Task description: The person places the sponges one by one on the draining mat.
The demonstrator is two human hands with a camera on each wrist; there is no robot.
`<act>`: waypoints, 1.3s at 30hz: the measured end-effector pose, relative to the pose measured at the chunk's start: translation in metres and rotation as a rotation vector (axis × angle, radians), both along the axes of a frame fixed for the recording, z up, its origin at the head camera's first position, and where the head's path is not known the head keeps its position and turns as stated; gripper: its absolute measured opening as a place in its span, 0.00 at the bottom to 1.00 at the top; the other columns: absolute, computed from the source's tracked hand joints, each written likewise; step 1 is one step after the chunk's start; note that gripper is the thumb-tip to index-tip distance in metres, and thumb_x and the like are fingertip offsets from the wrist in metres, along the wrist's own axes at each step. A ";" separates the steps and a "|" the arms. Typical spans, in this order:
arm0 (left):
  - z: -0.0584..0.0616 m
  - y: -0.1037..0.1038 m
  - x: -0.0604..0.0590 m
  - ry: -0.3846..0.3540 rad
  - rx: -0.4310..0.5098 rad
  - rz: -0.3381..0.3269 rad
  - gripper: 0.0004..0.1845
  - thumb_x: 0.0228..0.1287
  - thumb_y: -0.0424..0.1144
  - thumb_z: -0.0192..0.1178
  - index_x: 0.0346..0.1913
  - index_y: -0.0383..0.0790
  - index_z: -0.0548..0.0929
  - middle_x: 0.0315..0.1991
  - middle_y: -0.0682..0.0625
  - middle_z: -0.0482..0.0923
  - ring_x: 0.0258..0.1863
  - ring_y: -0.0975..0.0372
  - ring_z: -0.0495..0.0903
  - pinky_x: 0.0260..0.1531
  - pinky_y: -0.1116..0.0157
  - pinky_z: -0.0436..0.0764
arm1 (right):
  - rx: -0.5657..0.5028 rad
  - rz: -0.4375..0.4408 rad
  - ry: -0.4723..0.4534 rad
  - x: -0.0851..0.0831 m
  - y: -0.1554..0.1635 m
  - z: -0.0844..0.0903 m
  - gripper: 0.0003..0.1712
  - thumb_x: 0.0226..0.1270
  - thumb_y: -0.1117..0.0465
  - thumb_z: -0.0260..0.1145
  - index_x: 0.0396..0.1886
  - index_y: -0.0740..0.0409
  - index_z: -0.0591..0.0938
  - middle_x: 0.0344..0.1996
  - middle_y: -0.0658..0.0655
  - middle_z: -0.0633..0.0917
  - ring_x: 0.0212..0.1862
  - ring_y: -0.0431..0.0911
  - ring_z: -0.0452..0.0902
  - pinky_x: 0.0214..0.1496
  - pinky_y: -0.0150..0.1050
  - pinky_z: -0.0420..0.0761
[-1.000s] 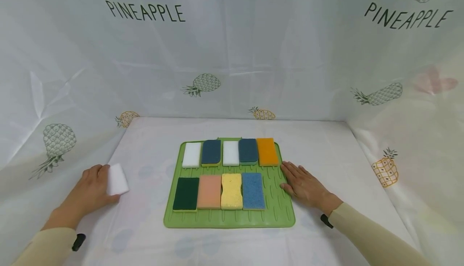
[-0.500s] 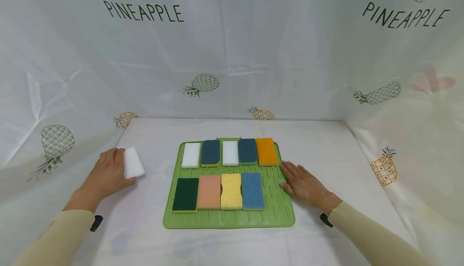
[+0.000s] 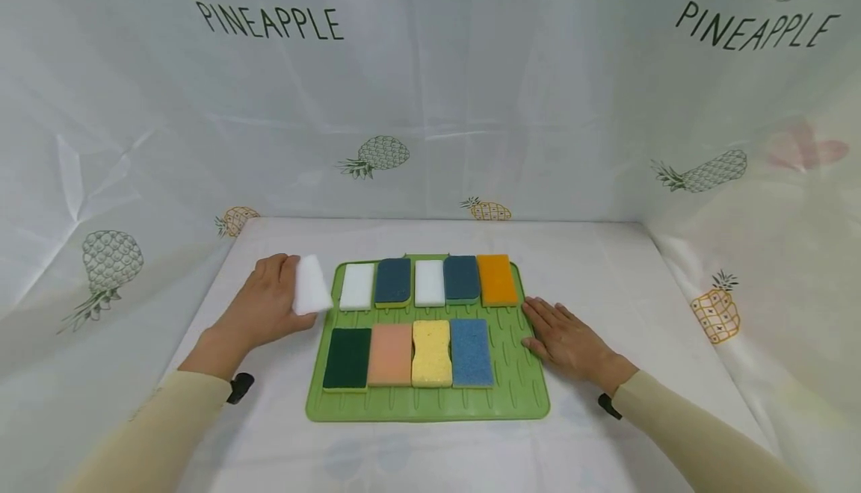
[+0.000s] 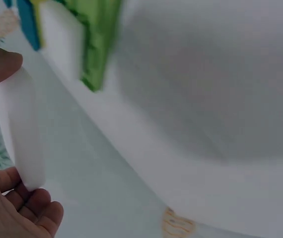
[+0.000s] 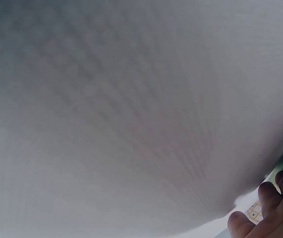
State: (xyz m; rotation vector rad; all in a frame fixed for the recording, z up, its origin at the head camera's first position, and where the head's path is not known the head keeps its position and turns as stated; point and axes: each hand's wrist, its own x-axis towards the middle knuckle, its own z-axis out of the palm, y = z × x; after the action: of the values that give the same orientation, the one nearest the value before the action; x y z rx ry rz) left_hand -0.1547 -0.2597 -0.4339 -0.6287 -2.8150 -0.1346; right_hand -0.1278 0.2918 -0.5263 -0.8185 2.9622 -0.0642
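Your left hand grips a white sponge, thumb on one side and fingers curled round the other, so the block stands on its long edge. It sits above the far left corner of the green mat, just beside the white sponge already lying there. In the left wrist view the held sponge shows as a pale upright slab between thumb and fingertips, with the mat's green edge blurred beyond it.

Your right hand lies flat, fingers straight and released, palm down on the right edge of the mat, partly on the mat and partly on the worktop. It holds nothing. In the right wrist view only a few fingertips show at the lower right; the rest is white cloth.

On the mat, the far row runs from left to right: white sponge, dark blue sponge, another white one, a second dark blue one, and an orange sponge. The near row runs: dark green sponge, pink sponge, yellow sponge with a pinched waist, and light blue sponge. The sponges in each row lie side by side, touching or nearly so. The mat lies at the middle of the worktop, which is covered in white cloth printed with pineapples.
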 end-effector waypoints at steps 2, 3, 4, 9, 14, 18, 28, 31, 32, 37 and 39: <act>0.004 0.018 -0.002 -0.005 0.002 -0.030 0.53 0.49 0.51 0.77 0.67 0.16 0.65 0.59 0.23 0.71 0.59 0.35 0.71 0.62 0.41 0.76 | -0.001 -0.003 -0.001 0.000 0.000 -0.001 0.45 0.84 0.39 0.52 0.84 0.65 0.58 0.83 0.64 0.61 0.83 0.59 0.57 0.84 0.61 0.60; 0.006 0.028 -0.003 -0.013 0.001 -0.040 0.53 0.50 0.52 0.77 0.68 0.16 0.65 0.59 0.24 0.71 0.60 0.35 0.71 0.63 0.41 0.76 | 0.000 -0.003 -0.001 0.000 0.001 -0.001 0.45 0.84 0.38 0.52 0.84 0.65 0.58 0.83 0.64 0.61 0.83 0.59 0.57 0.84 0.61 0.60; 0.008 0.037 -0.003 -0.024 0.000 -0.049 0.53 0.51 0.53 0.77 0.68 0.17 0.65 0.60 0.24 0.71 0.61 0.36 0.71 0.64 0.42 0.76 | 0.001 -0.004 -0.001 0.000 0.001 -0.001 0.45 0.84 0.38 0.52 0.84 0.65 0.58 0.83 0.64 0.61 0.83 0.59 0.57 0.84 0.61 0.60; 0.014 0.080 -0.003 -0.062 -0.001 -0.098 0.55 0.54 0.56 0.76 0.71 0.19 0.64 0.64 0.26 0.70 0.64 0.37 0.71 0.67 0.45 0.76 | 0.005 -0.004 0.001 0.000 0.001 -0.002 0.45 0.85 0.38 0.52 0.84 0.65 0.58 0.83 0.64 0.61 0.83 0.59 0.57 0.84 0.61 0.60; 0.013 0.119 0.001 -0.089 0.007 -0.165 0.58 0.55 0.60 0.78 0.73 0.21 0.63 0.66 0.28 0.70 0.65 0.39 0.71 0.69 0.46 0.76 | 0.009 -0.004 -0.004 0.000 0.001 -0.001 0.45 0.85 0.38 0.51 0.84 0.65 0.58 0.83 0.64 0.61 0.83 0.59 0.57 0.84 0.61 0.60; 0.009 0.148 0.003 -0.135 -0.005 -0.208 0.60 0.57 0.63 0.76 0.76 0.22 0.61 0.70 0.29 0.68 0.70 0.40 0.70 0.73 0.47 0.73 | 0.008 -0.005 -0.005 0.000 0.001 -0.001 0.45 0.85 0.38 0.51 0.84 0.65 0.58 0.83 0.64 0.61 0.83 0.59 0.57 0.84 0.61 0.59; -0.001 0.229 0.011 -0.204 -0.032 -0.324 0.59 0.58 0.67 0.72 0.78 0.28 0.61 0.73 0.35 0.67 0.71 0.48 0.69 0.76 0.55 0.71 | -0.004 0.006 0.004 -0.001 0.003 -0.001 0.44 0.85 0.39 0.52 0.84 0.66 0.59 0.83 0.64 0.60 0.83 0.60 0.57 0.83 0.62 0.61; -0.004 0.252 0.015 -0.200 -0.076 -0.342 0.59 0.57 0.69 0.72 0.78 0.30 0.62 0.73 0.38 0.68 0.72 0.50 0.69 0.77 0.58 0.70 | -0.006 0.009 0.006 -0.001 0.003 -0.001 0.44 0.85 0.39 0.52 0.84 0.66 0.58 0.83 0.64 0.60 0.83 0.60 0.58 0.83 0.62 0.61; -0.005 0.259 0.017 -0.197 -0.096 -0.348 0.60 0.57 0.70 0.71 0.78 0.30 0.62 0.73 0.38 0.68 0.72 0.51 0.70 0.77 0.59 0.70 | -0.005 0.010 0.008 -0.001 0.003 -0.001 0.44 0.85 0.39 0.51 0.84 0.66 0.58 0.83 0.64 0.60 0.83 0.60 0.58 0.83 0.62 0.61; -0.015 0.286 0.024 -0.172 -0.147 -0.374 0.58 0.56 0.72 0.70 0.76 0.31 0.65 0.70 0.41 0.72 0.68 0.53 0.73 0.74 0.63 0.72 | -0.006 0.017 0.005 -0.001 0.004 0.000 0.42 0.86 0.42 0.52 0.84 0.66 0.58 0.83 0.64 0.60 0.83 0.60 0.58 0.83 0.62 0.62; -0.021 0.294 0.026 -0.178 -0.156 -0.374 0.59 0.56 0.73 0.69 0.76 0.31 0.66 0.70 0.42 0.72 0.67 0.54 0.73 0.73 0.63 0.72 | -0.003 0.020 0.002 -0.001 0.004 0.000 0.41 0.86 0.43 0.52 0.84 0.66 0.58 0.83 0.64 0.60 0.83 0.60 0.57 0.82 0.62 0.62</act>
State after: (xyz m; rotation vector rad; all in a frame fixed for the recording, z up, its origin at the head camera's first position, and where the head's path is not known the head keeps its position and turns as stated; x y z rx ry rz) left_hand -0.1284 0.0345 -0.4551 -1.2336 -2.8605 -0.0404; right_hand -0.1289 0.2962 -0.5264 -0.8497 2.9560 -0.0664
